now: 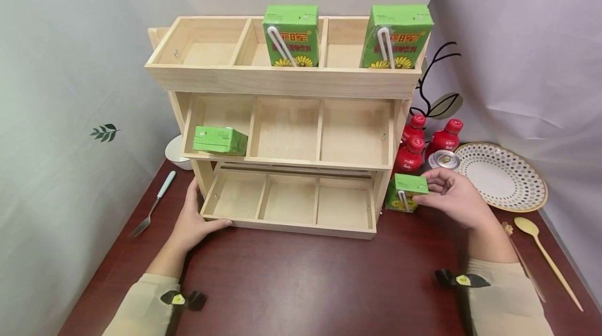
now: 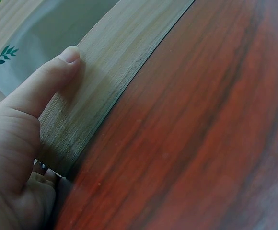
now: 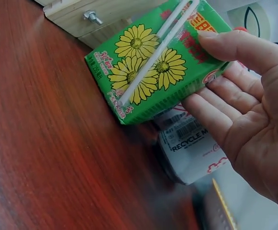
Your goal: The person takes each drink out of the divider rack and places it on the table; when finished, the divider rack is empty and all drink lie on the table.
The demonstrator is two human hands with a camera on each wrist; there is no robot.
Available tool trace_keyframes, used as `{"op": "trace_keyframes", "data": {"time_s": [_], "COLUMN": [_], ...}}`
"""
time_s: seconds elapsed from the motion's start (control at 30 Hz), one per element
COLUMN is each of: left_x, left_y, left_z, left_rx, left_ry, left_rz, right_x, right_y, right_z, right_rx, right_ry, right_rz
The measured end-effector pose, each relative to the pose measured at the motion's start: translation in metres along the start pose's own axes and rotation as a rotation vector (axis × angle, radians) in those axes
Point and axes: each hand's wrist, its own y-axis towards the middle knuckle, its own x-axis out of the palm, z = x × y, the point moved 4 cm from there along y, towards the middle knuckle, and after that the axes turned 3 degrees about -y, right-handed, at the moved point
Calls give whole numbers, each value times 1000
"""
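Observation:
A three-tier wooden shelf point(image 1: 287, 81) with divided compartments stands on the table. My left hand point(image 1: 190, 226) grips the bottom tier's left front corner; in the left wrist view its thumb point(image 2: 48, 79) lies along the front board point(image 2: 98, 76) and the other fingers are partly hidden round the side. Beside the shelf's right side, my right hand point(image 1: 453, 197) holds a green drink carton point(image 1: 410, 184) between thumb and fingers. Yellow flowers and a white straw show on this juice-box-sized carton point(image 3: 134, 76) in the right wrist view. Its base is close to the table.
Two upright cartons point(image 1: 293, 33) point(image 1: 400, 33) stand in the top tier; another carton point(image 1: 218, 140) lies in the middle tier's left compartment. Red bottles point(image 1: 409, 157), a can point(image 1: 443, 159) and a dotted plate point(image 1: 522, 184) are at right, above a spoon point(image 1: 527, 226). A fork point(image 1: 152, 205) and white bowl point(image 1: 176, 152) are at left.

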Motion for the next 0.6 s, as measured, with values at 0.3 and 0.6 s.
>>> {"op": "trace_keyframes", "data": {"time_s": [0.3, 0.6], "left_x": [-1, 0], "left_y": [0, -1], "left_z": [0, -1], "left_rx": [-16, -25], "left_ry": [23, 36], "left_rz": [2, -1], "right_x": [-1, -2], "right_y": [1, 2], "right_z": [6, 10], "right_rx": [15, -23], "right_ry": [19, 52], "right_rz": [10, 10]}}
